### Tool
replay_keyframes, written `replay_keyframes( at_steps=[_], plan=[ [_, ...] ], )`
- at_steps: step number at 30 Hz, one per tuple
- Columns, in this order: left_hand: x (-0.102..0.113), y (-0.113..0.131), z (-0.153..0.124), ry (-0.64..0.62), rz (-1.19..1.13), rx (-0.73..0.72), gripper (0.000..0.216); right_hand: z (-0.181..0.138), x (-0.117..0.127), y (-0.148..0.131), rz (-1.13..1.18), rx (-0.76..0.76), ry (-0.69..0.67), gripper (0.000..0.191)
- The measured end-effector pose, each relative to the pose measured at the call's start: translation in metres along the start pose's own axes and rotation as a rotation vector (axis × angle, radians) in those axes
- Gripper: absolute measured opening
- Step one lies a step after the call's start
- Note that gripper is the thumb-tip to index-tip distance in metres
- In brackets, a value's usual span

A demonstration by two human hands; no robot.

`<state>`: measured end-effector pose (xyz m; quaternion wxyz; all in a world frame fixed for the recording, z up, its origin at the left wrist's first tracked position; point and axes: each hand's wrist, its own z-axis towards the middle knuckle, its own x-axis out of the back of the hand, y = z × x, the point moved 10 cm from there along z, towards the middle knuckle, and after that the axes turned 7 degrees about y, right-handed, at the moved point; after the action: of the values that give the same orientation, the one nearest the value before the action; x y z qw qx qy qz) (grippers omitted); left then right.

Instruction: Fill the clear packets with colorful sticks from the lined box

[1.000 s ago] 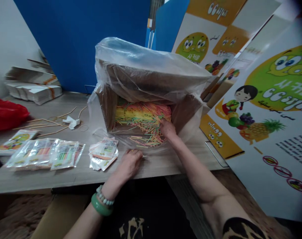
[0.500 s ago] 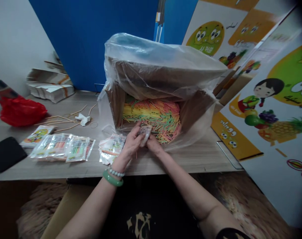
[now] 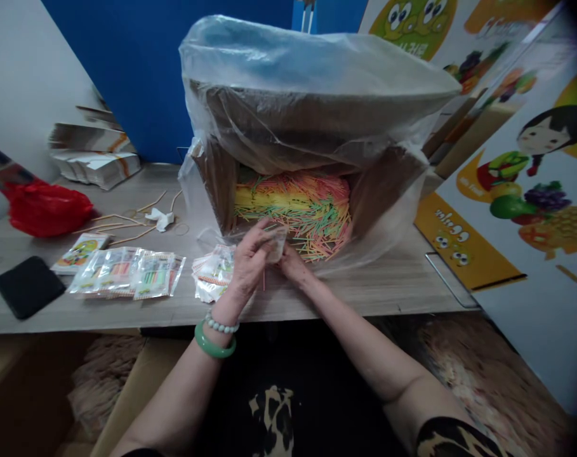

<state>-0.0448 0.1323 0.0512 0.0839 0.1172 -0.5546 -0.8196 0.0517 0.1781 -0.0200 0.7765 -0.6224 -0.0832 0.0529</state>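
Note:
My left hand (image 3: 251,257), with a bead bracelet and a green bangle at the wrist, is closed on a small clear plastic packet (image 3: 278,244). From the right, my right hand (image 3: 294,265) meets the packet; its fingers are curled and partly hidden, so what they grip cannot be made out. A thin pink stick pokes down below the left hand. Just beyond both hands, a plastic-lined cardboard box (image 3: 288,117) lies open toward me, holding a heap of thin yellow, pink and green sticks (image 3: 298,206). Beside my left hand is a pile of printed packets (image 3: 214,273).
Filled packets (image 3: 126,273) lie left, near a small printed box (image 3: 82,252) and a black phone-like slab (image 3: 30,287). Behind are a red plastic bag (image 3: 50,208), beige cords (image 3: 121,225), crumpled tissue (image 3: 160,219) and stacked flat cartons (image 3: 95,158). Large printed cartons (image 3: 511,254) stand right.
The view has tipped downward, so the box and table sit differently in the picture. Both hands stay together at the packet, which is turned slightly in the left fingers.

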Motion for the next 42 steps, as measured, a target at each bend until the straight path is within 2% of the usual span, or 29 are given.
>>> replay_keyframes(
  at_steps=[2,4,7,11,13,17,20,22,26,29,31,38,42],
  plan=[
    [-0.017,0.000,-0.003,-0.159,0.161,-0.037,0.018,-0.002,-0.001,0.001,-0.045,0.000,0.012,0.015],
    [-0.025,-0.009,-0.008,-0.226,0.210,0.011,0.020,-0.005,-0.002,0.000,-0.074,0.006,0.019,0.012],
    [-0.014,-0.018,-0.007,-0.135,0.116,0.117,0.020,-0.010,-0.003,-0.003,-0.120,0.015,0.020,0.017],
    [0.026,-0.014,-0.003,0.088,-0.068,0.209,0.016,-0.014,0.002,-0.009,-0.165,0.021,0.028,0.021],
    [0.038,-0.017,-0.006,0.119,-0.157,0.286,0.020,-0.017,0.003,-0.012,-0.195,0.030,-0.001,0.016],
    [0.035,-0.040,-0.025,0.071,-0.234,0.499,0.034,-0.019,0.009,-0.011,-0.198,0.006,-0.015,0.015],
    [0.028,-0.052,-0.038,0.053,-0.245,0.581,0.037,-0.021,0.009,-0.012,-0.303,0.042,-0.052,0.012],
    [0.025,-0.054,-0.042,0.040,-0.234,0.594,0.036,-0.019,0.016,-0.016,-0.352,0.055,-0.011,0.009],
    [0.033,-0.046,-0.041,0.055,-0.137,0.534,0.029,-0.012,0.036,-0.036,-0.150,0.057,0.111,0.013],
    [0.035,-0.041,-0.039,0.022,-0.045,0.465,0.027,-0.009,0.038,-0.052,0.076,-0.004,0.107,0.022],
    [0.032,-0.040,-0.040,-0.032,-0.002,0.429,0.026,-0.009,0.036,-0.067,0.180,-0.015,0.113,0.021],
    [0.031,-0.043,-0.046,-0.022,0.055,0.449,0.028,-0.016,0.017,-0.121,0.407,0.078,0.129,0.021],
    [0.026,-0.040,-0.049,-0.043,-0.013,0.535,0.033,-0.015,0.003,-0.124,0.345,0.104,0.104,0.023]
  ],
)
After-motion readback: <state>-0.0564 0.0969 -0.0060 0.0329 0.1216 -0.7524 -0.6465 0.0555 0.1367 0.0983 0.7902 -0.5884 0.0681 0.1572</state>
